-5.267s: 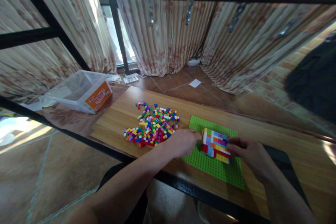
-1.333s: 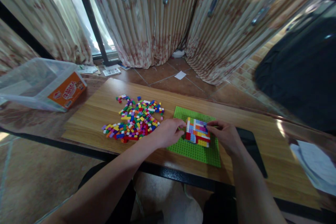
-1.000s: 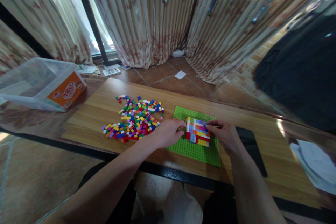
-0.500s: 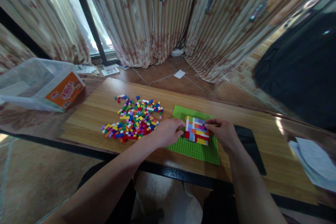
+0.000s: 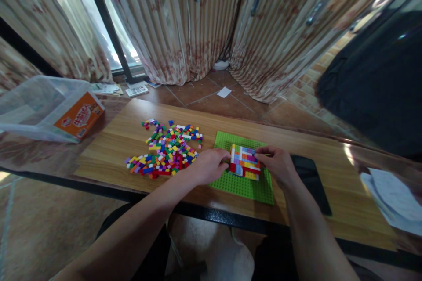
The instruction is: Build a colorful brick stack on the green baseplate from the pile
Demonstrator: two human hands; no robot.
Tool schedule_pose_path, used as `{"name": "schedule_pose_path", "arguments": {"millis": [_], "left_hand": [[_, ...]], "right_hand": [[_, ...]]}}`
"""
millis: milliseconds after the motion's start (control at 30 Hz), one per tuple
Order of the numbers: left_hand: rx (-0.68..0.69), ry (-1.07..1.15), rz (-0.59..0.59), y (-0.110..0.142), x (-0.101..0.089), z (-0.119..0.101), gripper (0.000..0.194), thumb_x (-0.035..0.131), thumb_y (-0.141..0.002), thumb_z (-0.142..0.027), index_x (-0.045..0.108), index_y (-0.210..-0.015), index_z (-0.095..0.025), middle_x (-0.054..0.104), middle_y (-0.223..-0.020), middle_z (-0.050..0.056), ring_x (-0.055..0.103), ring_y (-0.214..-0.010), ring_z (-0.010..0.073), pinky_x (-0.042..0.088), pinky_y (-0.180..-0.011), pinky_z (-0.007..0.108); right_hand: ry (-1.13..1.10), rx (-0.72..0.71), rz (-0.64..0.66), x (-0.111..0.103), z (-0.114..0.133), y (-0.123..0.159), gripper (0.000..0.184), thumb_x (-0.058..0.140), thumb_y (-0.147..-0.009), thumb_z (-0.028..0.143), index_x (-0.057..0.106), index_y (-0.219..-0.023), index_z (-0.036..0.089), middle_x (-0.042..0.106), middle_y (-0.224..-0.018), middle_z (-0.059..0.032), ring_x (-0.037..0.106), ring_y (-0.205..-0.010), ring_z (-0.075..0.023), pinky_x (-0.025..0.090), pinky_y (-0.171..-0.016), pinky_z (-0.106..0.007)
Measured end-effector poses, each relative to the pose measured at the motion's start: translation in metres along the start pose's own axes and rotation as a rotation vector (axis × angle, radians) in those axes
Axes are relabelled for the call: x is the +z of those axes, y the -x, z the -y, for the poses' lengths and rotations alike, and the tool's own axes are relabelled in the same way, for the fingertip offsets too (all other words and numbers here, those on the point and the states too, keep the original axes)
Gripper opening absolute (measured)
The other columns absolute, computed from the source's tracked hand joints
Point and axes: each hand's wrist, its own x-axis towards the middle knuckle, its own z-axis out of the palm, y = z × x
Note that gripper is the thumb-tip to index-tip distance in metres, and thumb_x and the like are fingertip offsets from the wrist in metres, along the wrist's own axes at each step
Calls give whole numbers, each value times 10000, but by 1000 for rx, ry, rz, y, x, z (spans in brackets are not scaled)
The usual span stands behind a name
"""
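A multicoloured block of stacked toy bricks (image 5: 243, 162) sits on the green baseplate (image 5: 242, 189). My left hand (image 5: 212, 166) is at the block's left side, its fingers curled and closed against that edge. On the opposite side, my right hand (image 5: 276, 163) has its thumb and fingers closed at the upper right edge. Whether a small loose brick is between those fingertips cannot be made out. To the left of the baseplate, a spread-out pile of loose toy bricks (image 5: 168, 151) in many colours covers part of the wooden table (image 5: 112, 140).
A dark flat tablet-like slab (image 5: 311, 182) lies right of the baseplate. White papers (image 5: 394, 199) are at the far right. A clear plastic bin (image 5: 42, 114) with an orange label stands at the left. Striped curtains (image 5: 171, 26) hang behind the table.
The whole view has shifted slightly, with the table items a little further left. Both hands keep nearly the same places at the brick block's sides.
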Motion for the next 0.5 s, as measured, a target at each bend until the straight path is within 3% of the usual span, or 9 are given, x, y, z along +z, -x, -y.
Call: {"name": "schedule_pose_path", "arguments": {"millis": [400, 500], "left_hand": [[14, -11, 20, -1, 0, 2, 191, 529, -825, -171, 654, -968, -164, 687, -931, 55, 628, -855, 185, 492, -778, 299], [14, -4, 24, -1, -1, 1, 182, 527, -830, -176, 654, -959, -164, 684, -921, 53, 624, -844, 182, 490, -768, 294]], "right_hand": [[104, -83, 24, -2, 10, 4, 244, 637, -627, 347, 695, -756, 148, 703, -697, -56, 624, -627, -174, 476, -610, -298], [171, -118, -26, 0, 13, 6, 259, 599, -675, 362, 703, -781, 150, 706, -713, -63, 626, -643, -184, 474, -625, -312]]}}
